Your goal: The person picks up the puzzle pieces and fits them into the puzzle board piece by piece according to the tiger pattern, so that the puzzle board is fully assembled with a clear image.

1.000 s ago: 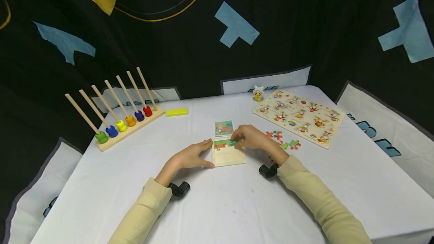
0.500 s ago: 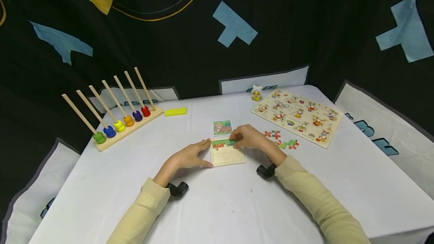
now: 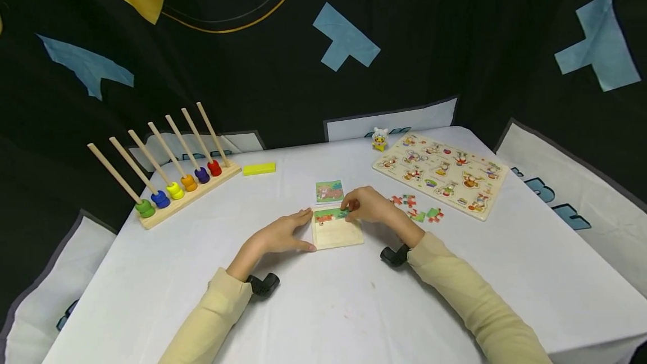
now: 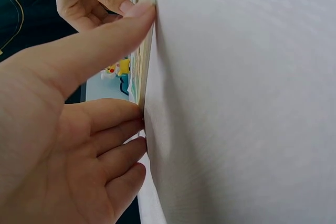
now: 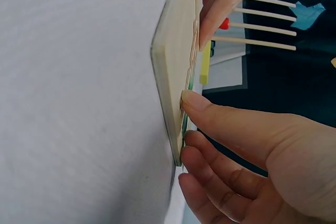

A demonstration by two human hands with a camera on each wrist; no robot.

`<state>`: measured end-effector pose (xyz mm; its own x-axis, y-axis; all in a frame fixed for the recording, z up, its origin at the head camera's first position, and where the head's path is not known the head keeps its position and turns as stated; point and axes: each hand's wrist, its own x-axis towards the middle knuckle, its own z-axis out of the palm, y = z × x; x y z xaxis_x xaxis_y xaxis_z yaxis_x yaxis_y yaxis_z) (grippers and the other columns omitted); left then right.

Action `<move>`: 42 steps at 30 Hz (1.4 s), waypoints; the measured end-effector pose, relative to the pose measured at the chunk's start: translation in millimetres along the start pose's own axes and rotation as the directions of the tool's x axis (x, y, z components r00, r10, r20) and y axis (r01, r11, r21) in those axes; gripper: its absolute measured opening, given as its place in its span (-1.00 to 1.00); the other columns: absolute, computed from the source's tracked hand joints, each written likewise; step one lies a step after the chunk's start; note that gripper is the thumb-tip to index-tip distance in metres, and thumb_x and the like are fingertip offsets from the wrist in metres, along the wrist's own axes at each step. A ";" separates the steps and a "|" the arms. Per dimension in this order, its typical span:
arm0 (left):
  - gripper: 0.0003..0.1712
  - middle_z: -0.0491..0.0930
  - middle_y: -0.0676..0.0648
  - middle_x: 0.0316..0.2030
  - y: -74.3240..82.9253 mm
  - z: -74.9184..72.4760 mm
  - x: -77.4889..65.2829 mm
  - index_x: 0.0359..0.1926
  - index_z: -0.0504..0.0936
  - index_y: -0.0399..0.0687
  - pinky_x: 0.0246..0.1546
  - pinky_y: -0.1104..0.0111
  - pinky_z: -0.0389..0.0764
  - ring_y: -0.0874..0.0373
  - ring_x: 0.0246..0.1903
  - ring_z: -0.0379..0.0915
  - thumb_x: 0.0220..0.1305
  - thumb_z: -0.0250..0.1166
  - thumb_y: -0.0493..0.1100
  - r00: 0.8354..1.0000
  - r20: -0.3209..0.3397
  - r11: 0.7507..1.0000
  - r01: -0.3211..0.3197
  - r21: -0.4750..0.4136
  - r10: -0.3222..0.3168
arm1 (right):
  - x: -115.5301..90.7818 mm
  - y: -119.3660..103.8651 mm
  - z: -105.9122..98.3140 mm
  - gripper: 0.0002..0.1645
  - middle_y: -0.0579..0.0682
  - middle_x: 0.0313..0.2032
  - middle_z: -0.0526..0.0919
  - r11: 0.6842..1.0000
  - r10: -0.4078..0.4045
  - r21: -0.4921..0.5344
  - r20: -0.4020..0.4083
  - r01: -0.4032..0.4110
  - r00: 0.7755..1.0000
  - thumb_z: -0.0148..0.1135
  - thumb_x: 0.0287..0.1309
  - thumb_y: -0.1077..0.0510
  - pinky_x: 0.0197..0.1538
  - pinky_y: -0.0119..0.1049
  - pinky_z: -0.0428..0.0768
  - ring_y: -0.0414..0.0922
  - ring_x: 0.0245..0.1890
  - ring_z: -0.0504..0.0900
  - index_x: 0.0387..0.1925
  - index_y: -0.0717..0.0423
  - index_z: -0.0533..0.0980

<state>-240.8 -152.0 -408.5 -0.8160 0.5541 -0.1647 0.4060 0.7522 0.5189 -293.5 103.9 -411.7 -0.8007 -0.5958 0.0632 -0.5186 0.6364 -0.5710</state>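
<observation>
A small wooden puzzle tray (image 3: 337, 235) lies on the white table, with a strip of picture pieces (image 3: 324, 216) along its far side and bare wood nearer me. My left hand (image 3: 283, 233) touches the tray's left side, its fingers nearly straight and its thumb at the near corner. At the far right of the tray, my right hand (image 3: 371, 205) pinches a green jigsaw piece (image 3: 341, 214) low against the wood, thumb and fingertips at its edges. In the right wrist view, the thumb (image 5: 197, 100) meets the thin layer of pieces. The fingers partly hide the piece.
Just beyond the tray lies a picture card (image 3: 329, 191). Loose jigsaw pieces (image 3: 434, 215) lie right of my right hand, before a large peg puzzle board (image 3: 442, 173) and a small figurine (image 3: 380, 139). A peg stacker (image 3: 187, 198) and a yellow block (image 3: 259, 168) stand left.
The view has shifted slightly, moving everything a little left in the picture. Both hands keep their places at the tray, the right one still at its far right.
</observation>
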 end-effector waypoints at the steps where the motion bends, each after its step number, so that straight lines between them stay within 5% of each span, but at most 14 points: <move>1: 0.06 0.03 -0.27 0.44 0.3 0.0 0.0 0.43 0.12 -0.35 0.39 0.06 0.05 -0.13 0.43 -0.10 0.11 0.43 0.08 1.000 0.001 1.000 -0.001 0.002 0.001 | -0.2 0.1 0.0 -0.74 -0.09 -0.47 0.60 1.000 0.004 0.002 0.003 -0.004 1.000 0.48 -0.03 0.26 -0.34 -0.38 0.50 -0.20 -0.44 0.51 -0.22 0.19 0.68; 12: 0.05 0.05 -0.27 0.44 0.6 -0.7 -0.2 0.42 0.12 -0.38 0.39 0.07 0.06 -0.13 0.43 -0.08 0.11 0.43 0.07 1.000 -0.004 0.999 0.014 0.033 -0.014 | 1.2 1.7 -6.2 -0.75 -0.04 -0.37 0.64 1.000 -0.021 -0.009 0.064 0.022 0.998 0.37 0.09 0.33 -0.27 -0.37 0.52 -0.19 -0.36 0.53 -0.14 0.21 0.67; 23: 0.06 0.04 -0.24 0.44 0.5 1.1 1.1 0.43 0.12 -0.33 0.39 0.09 0.06 -0.10 0.43 -0.08 0.10 0.43 0.10 1.000 -0.007 0.999 0.030 0.043 -0.030 | -12.8 12.2 -46.8 -0.42 0.21 0.09 0.56 0.999 0.010 0.042 0.196 -0.019 0.980 0.35 0.13 0.26 -0.04 -0.16 0.61 0.06 -0.02 0.61 0.21 0.17 0.46; 32: 0.06 0.05 -0.21 0.45 2.4 3.4 0.7 0.44 0.13 -0.31 0.40 0.11 0.05 -0.07 0.43 -0.08 0.09 0.45 0.08 0.999 -0.009 0.999 0.037 0.025 -0.037 | -32.9 29.9 -82.0 -0.46 0.30 0.12 0.51 0.995 -0.012 0.095 0.130 0.000 0.991 0.29 0.16 0.30 -0.01 -0.12 0.61 0.16 0.02 0.57 0.21 0.21 0.46; 42: 0.05 0.08 -0.25 0.43 2.4 1.7 0.8 0.42 0.16 -0.33 0.39 0.06 0.08 -0.12 0.42 -0.04 0.09 0.44 0.09 1.000 -0.019 0.999 0.024 0.036 -0.024 | -48.9 50.8 -91.1 -0.53 0.28 0.06 0.57 0.999 0.013 0.051 0.094 -0.018 0.995 0.28 0.21 0.24 0.02 -0.03 0.58 0.12 -0.01 0.60 0.16 0.25 0.50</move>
<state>-239.7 -149.2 -408.8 -0.8331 0.5292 -0.1610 0.4006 0.7778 0.4842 -308.0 210.0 -369.2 -0.7756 -0.6308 -0.0218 -0.4881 0.6213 -0.6129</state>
